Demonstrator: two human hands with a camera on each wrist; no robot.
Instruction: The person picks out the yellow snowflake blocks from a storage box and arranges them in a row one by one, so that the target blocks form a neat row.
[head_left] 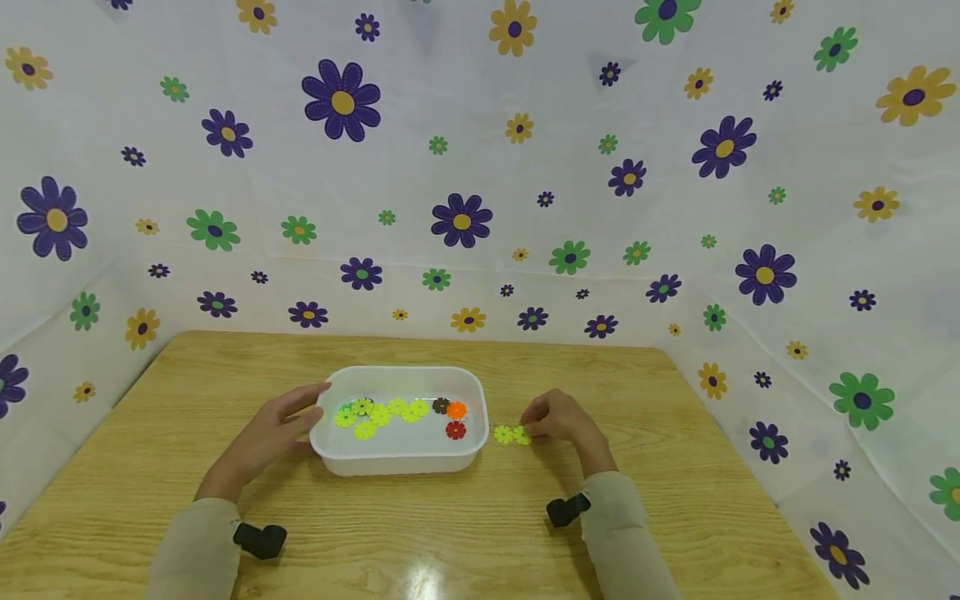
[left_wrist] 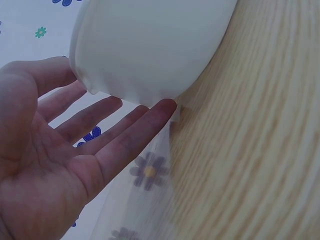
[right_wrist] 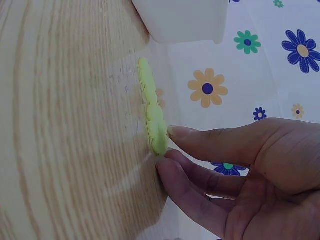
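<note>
A white plastic tub [head_left: 397,467] stands on the table with several flower-shaped plastic discs inside. My left hand [head_left: 273,433] is at the tub's left end, fingers extended; in the left wrist view its fingertips [left_wrist: 167,106] touch the outer wall and the thumb meets the rim. Right of the tub, yellow-green flower discs [head_left: 503,434] lie nearly flat in a short row, seeming joined. My right hand [head_left: 561,418] pinches the near end of that row [right_wrist: 156,132] between thumb and fingers. Part of the row is hidden by those fingers in the head view.
Inside the tub, yellow-green discs [head_left: 380,414] lie to the left and middle. A dark brown disc [head_left: 441,406], an orange disc [head_left: 457,409] and a red disc [head_left: 455,430] lie at the right. A flower-printed sheet [head_left: 465,275] surrounds the wooden table [head_left: 360,533].
</note>
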